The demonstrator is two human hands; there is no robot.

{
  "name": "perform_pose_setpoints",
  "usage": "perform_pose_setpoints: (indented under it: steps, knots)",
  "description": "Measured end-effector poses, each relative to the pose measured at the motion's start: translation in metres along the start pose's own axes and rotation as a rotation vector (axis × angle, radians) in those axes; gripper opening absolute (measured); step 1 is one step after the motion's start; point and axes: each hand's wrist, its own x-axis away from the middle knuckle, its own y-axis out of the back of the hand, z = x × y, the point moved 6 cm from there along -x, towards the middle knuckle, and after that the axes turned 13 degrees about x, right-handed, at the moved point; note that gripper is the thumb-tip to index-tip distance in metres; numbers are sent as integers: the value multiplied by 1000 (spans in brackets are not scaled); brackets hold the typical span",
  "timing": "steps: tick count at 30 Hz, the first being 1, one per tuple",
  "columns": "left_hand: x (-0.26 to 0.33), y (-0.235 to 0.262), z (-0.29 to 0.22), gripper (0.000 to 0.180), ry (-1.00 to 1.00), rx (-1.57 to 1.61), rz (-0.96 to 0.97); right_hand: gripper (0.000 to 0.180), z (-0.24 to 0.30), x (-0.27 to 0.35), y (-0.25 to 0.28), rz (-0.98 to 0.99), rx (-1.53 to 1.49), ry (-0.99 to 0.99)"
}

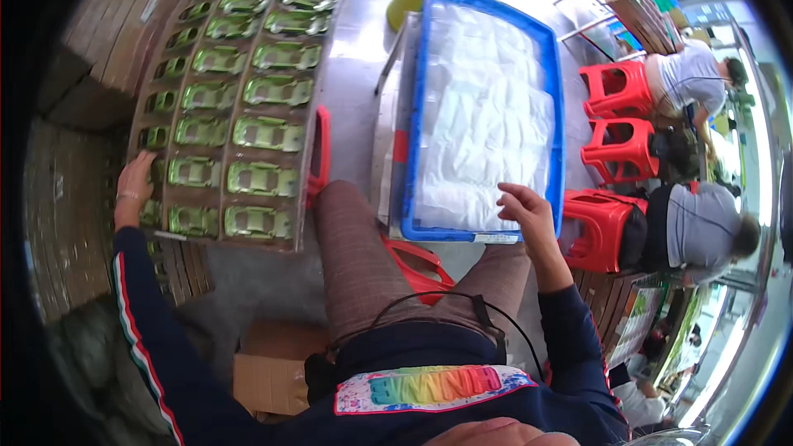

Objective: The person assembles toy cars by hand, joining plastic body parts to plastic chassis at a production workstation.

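Observation:
A brown shallow tray [194, 237] at the left holds rows of shiny green toy car bodies [263, 134]. At its near left edge my left hand [135, 186] curls its fingers over the rim beside the left column of car bodies. Whatever lies between those fingers is hidden. To the right, a blue plastic bin [556, 116] holds white, soft-looking wrapped packs [479, 132] under clear plastic. My right hand [529, 216] hovers over the bin's near right corner, its fingers loosely bent and apart, with nothing in them.
Stacked brown trays [62, 206] stand along the left. Red stools [615, 87] and seated co-workers [702, 223] line a bench at the right. A cardboard box [273, 372] sits on the floor by my legs. Beyond the blue bin stands a yellow bucket [405, 2].

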Motion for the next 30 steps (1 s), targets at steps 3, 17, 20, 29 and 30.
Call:
perform_pose_setpoints:
  steps: [3, 17, 20, 29, 30]
  knots:
    - [-5, -4, 8, 64, 16, -151, -22, 29, 8, -24, 31, -66, -26, 72]
    - [58, -1, 37, 55, 584, 826, -1050, 26, 26, -254, 134, -537, 505, 315]
    - [43, -19, -19, 53, 473, 1593, -1122, 27, 39, -284, 142, -729, 947, 375]
    - [14, -37, -247, 26, -111, 2504, -497, 16, 54, -346, 112, -560, 1214, 280]
    - [3, -34, -281, 25, -113, 2628, -447, 16, 54, -339, 121, -611, 1224, 332]
